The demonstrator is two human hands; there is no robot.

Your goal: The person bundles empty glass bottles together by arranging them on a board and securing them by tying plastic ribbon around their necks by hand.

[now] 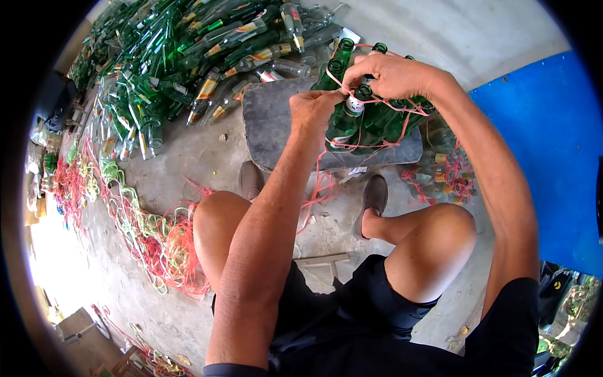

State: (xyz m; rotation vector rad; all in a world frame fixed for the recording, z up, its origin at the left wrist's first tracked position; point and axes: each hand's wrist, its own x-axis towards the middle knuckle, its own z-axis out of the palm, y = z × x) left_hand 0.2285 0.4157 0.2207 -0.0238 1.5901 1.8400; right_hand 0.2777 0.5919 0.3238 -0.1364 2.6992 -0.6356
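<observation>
Several green glass bottles (383, 125) stand bunched together on a dark, worn board (270, 119) in front of me. Pink plastic twine (383, 146) runs around the bunch, near the necks and lower down. My left hand (313, 110) pinches the twine at the near left side of the necks. Close beside it, my right hand (392, 74) reaches over the bottle tops with bent fingers on the twine. Its fingertips are partly hidden among the necks. A loose end of twine hangs over the board's front edge.
A large heap of glass bottles (169, 50) lies at the back left. Tangled pink and green twine (173, 251) covers the floor at left. More bound bottles (440, 173) sit right of the board, beside a blue panel (534, 157).
</observation>
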